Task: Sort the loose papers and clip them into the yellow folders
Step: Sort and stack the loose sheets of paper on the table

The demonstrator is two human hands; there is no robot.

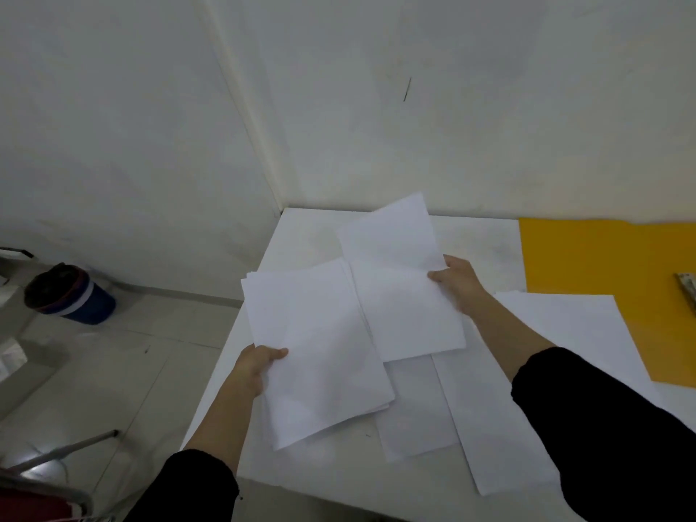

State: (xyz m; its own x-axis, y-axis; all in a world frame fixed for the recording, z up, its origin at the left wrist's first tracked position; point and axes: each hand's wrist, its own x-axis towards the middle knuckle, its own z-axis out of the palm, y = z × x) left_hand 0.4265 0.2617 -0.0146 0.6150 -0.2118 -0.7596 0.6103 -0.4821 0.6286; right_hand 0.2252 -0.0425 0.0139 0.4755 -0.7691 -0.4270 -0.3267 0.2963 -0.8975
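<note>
Head view, left hand (260, 365): thumb on top, fingers hidden beneath, pinching the near-left corner of a thick paper stack (316, 352) held above the table (297, 235).
Head view, right hand (457, 282): thumb and fingers curled round the right edge of a few fanned sheets (403, 307), raised just beside the paper stack and tucked partly behind its right edge.
Loose papers left: flat sheets (418, 412) lying on the table under the raised ones; a second pile (565, 333) to the right, partly overlapping the folder.
Yellow folder (602, 265): flat at the far right of the table, against the wall, well apart from both hands; a small metal-looking item (687, 292) on it at the frame edge, too cropped to name.
Step in hand: probably gathering and sorting; nothing clipped in yet.
Next move: likely merging the fanned sheets onto the paper stack and squaring the edges, with a light but firm pinch to avoid slipping or creasing; then collecting the flat sheets.
</note>
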